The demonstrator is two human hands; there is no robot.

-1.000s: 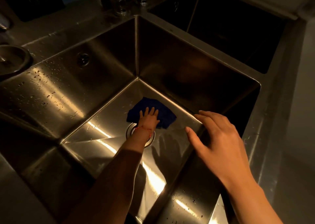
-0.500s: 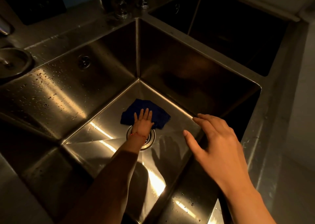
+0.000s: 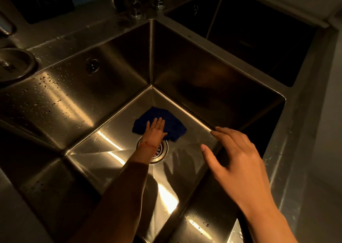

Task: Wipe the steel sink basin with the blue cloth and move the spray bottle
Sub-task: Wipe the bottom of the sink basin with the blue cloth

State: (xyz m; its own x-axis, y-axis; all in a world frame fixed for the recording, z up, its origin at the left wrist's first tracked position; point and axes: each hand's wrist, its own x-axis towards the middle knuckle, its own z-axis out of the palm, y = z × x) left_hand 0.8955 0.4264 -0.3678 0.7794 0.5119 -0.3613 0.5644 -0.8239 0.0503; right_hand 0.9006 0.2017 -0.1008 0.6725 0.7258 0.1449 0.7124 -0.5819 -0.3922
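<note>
A deep steel sink basin fills the view. On its floor lies the crumpled blue cloth, just beyond the round drain. My left hand reaches down into the basin and presses flat on the cloth, fingers together. My right hand hovers above the basin's right rim, fingers spread, holding nothing. No spray bottle shows in the frame.
A second, dark basin lies at the far right. Tap bases stand behind the basin's far corner. A round steel bowl or lid sits on the wet ledge at the left. An overflow hole marks the left wall.
My left hand has slid the cloth leftward across the basin floor, away from the right wall. My right hand has stayed above the right rim.
</note>
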